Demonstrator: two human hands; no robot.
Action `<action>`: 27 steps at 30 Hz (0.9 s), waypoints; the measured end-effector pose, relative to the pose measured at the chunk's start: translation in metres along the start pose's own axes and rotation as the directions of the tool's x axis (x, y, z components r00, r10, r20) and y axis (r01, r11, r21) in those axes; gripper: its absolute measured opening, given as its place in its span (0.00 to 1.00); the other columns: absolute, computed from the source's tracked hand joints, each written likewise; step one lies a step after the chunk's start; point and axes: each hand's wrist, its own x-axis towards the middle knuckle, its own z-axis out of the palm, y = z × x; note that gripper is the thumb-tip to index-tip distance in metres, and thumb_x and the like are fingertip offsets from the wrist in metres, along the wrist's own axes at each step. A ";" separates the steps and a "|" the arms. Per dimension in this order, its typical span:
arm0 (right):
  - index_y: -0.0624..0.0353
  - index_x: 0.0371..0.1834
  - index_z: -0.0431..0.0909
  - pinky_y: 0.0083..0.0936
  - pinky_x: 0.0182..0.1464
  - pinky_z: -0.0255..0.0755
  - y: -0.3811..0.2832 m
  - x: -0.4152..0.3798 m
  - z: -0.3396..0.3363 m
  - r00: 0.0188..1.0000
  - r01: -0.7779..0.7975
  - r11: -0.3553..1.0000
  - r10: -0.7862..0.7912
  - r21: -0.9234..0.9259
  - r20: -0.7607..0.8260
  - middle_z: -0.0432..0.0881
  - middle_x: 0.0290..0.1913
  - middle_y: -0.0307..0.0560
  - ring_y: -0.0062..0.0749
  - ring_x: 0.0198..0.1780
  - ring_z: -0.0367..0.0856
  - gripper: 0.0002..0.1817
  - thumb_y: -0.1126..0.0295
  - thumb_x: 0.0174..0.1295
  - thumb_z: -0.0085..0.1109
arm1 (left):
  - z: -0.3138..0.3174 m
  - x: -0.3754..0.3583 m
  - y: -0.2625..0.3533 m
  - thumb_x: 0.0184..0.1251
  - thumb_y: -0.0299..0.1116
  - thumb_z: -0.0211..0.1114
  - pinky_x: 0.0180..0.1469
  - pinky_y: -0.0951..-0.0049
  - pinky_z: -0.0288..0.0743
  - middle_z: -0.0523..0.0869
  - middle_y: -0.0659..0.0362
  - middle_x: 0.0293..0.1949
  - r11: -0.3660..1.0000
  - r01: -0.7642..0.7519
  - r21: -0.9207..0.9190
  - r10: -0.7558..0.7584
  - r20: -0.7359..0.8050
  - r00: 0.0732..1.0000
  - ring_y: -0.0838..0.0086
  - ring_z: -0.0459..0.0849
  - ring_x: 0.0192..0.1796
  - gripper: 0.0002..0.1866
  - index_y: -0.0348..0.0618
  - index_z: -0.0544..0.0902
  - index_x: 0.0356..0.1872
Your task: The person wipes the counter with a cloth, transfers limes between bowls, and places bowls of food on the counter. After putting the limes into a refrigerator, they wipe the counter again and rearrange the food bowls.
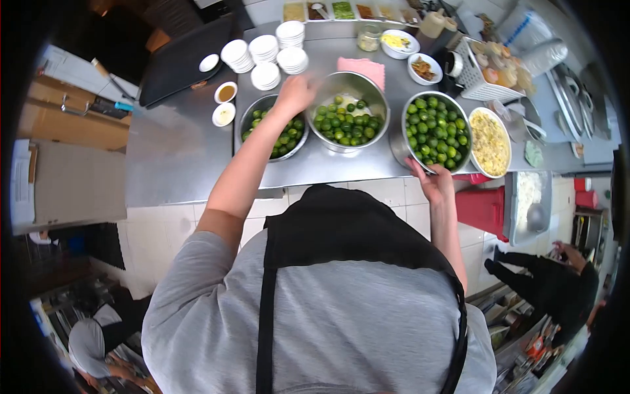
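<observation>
Three metal bowls of small green limes stand in a row on the steel counter. The left bowl [303,139] is partly hidden under my left forearm. In the middle bowl [384,125] the limes [348,125] leave some of the far inner side bare. The right bowl [398,141] is heaped with limes [436,128], and my right hand [434,182] grips its near side from below the rim. My left hand [296,93] is above the gap between the left and middle bowls, its fingers smeared by motion at the middle bowl's rim.
Stacks of white dishes [264,49] stand behind the left bowl. A pink cloth [362,67] lies behind the middle one. A bowl of chopped yellow food [489,143] sits right of the limes. Other people [551,279] are behind me on both sides.
</observation>
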 end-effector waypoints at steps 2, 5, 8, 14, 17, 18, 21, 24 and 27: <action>0.77 0.58 0.38 0.50 0.50 0.71 -0.003 -0.002 -0.002 0.999 0.010 1.000 -0.011 0.020 0.049 0.52 0.57 0.74 0.81 0.51 0.58 0.31 0.85 0.47 0.33 | 0.008 0.007 0.014 0.55 0.32 0.57 0.45 0.66 0.71 0.81 0.47 0.38 0.994 -0.103 0.042 0.100 0.051 0.994 0.58 0.80 0.42 0.16 0.42 0.77 0.45; 0.78 0.58 0.37 0.51 0.50 0.72 -0.009 -0.010 0.000 0.999 0.039 0.999 -0.038 -0.012 0.027 0.53 0.56 0.73 0.80 0.51 0.58 0.31 0.85 0.48 0.33 | 0.009 0.013 0.016 0.49 0.24 0.53 0.45 0.63 0.70 0.80 0.44 0.35 0.996 -0.059 0.071 0.054 0.073 0.996 0.54 0.78 0.41 0.17 0.43 0.78 0.43; 0.77 0.58 0.37 0.51 0.51 0.71 -0.005 -0.037 0.023 0.983 0.176 0.972 -0.165 -0.155 0.082 0.53 0.57 0.72 0.75 0.53 0.60 0.32 0.85 0.48 0.33 | 0.009 0.003 0.016 0.48 0.23 0.53 0.43 0.63 0.71 0.79 0.44 0.33 0.995 -0.060 0.081 0.054 0.070 0.996 0.54 0.79 0.38 0.18 0.43 0.78 0.43; 0.77 0.56 0.49 0.41 0.45 0.77 -0.010 -0.044 0.050 0.927 0.373 0.873 -0.341 -0.313 0.154 0.61 0.55 0.64 0.53 0.51 0.70 0.27 0.85 0.48 0.37 | 0.016 -0.041 0.037 0.47 0.24 0.54 0.45 0.60 0.70 0.80 0.43 0.33 1.000 0.010 -0.018 -0.010 0.036 0.999 0.51 0.77 0.39 0.16 0.39 0.77 0.41; 0.74 0.54 0.52 0.36 0.37 0.80 -0.013 -0.034 0.070 0.867 0.497 0.780 -0.429 -0.379 0.255 0.64 0.52 0.61 0.47 0.46 0.75 0.26 0.84 0.48 0.38 | 0.014 -0.045 0.055 0.52 0.31 0.57 0.46 0.61 0.70 0.79 0.44 0.37 0.996 0.080 -0.042 -0.077 0.068 0.995 0.52 0.77 0.42 0.16 0.40 0.75 0.44; 0.74 0.54 0.52 0.36 0.37 0.80 -0.010 -0.030 0.075 0.869 0.492 0.781 -0.419 -0.385 0.262 0.64 0.52 0.61 0.47 0.46 0.75 0.26 0.84 0.48 0.38 | 0.014 -0.043 0.064 0.55 0.35 0.56 0.48 0.63 0.69 0.78 0.44 0.40 0.995 -0.042 -0.086 0.036 -0.075 0.997 0.52 0.76 0.44 0.17 0.39 0.74 0.46; 0.66 0.56 0.52 0.37 0.36 0.80 0.000 -0.014 0.086 0.817 0.574 0.728 -0.476 -0.376 0.325 0.64 0.52 0.59 0.45 0.46 0.74 0.28 0.84 0.47 0.38 | 0.016 -0.024 0.090 0.60 0.41 0.52 0.52 0.66 0.65 0.75 0.45 0.46 0.937 -0.204 -0.285 0.133 -0.250 0.959 0.55 0.73 0.50 0.20 0.38 0.72 0.49; 0.66 0.57 0.51 0.36 0.37 0.80 0.016 -0.004 0.095 0.789 0.613 0.702 -0.520 -0.362 0.328 0.64 0.53 0.58 0.45 0.47 0.74 0.28 0.85 0.47 0.37 | 0.030 0.004 0.101 0.64 0.48 0.47 0.59 0.68 0.57 0.67 0.48 0.55 0.757 -0.129 -0.640 0.051 -0.140 0.989 0.62 0.64 0.58 0.26 0.39 0.64 0.56; 0.61 0.58 0.50 0.37 0.38 0.79 0.030 0.004 0.098 0.772 0.635 0.682 -0.534 -0.363 0.345 0.62 0.55 0.56 0.44 0.50 0.71 0.30 0.85 0.47 0.38 | 0.015 0.002 0.130 0.65 0.53 0.42 0.64 0.65 0.47 0.56 0.52 0.64 0.549 0.102 -0.829 -0.016 0.111 0.994 0.66 0.52 0.66 0.32 0.40 0.54 0.63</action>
